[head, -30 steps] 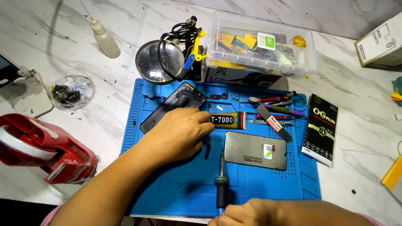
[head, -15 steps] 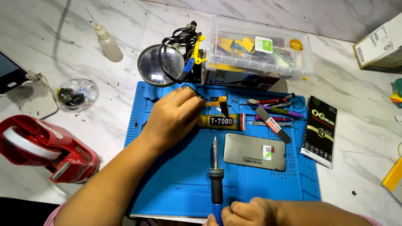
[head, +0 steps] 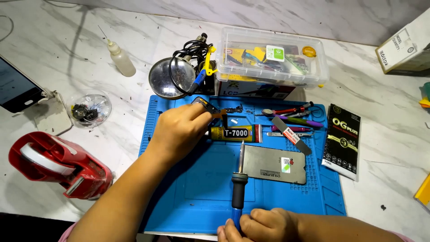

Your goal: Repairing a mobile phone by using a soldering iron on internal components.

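My left hand [head: 179, 130] rests at the top of the blue work mat [head: 192, 197], fingers closed over a dark phone part [head: 202, 103] whose corner pokes out above the knuckles. A small orange strip [head: 222, 118] shows by its fingertips, beside a yellow-and-black glue tube [head: 236, 133]. At the mat's near edge my right hand [head: 262, 224] grips the blue handle of a soldering iron [head: 239, 183]. Its tip points away from me and ends just below the glue tube. A grey metal plate [head: 275, 163] lies to the right of the iron.
A clear plastic parts box [head: 268, 58], a round magnifier [head: 172, 78] and a coiled cable stand behind the mat. Screwdrivers and tweezers [head: 291, 122] lie at its upper right, a black packet [head: 342, 139] beyond. A red tape dispenser [head: 58, 166], small dish [head: 89, 110] and squeeze bottle [head: 122, 58] sit left.
My left hand slid up the mat, carrying the dark phone part to the top edge. The soldering iron swung upright and its tip moved up toward the glue tube.
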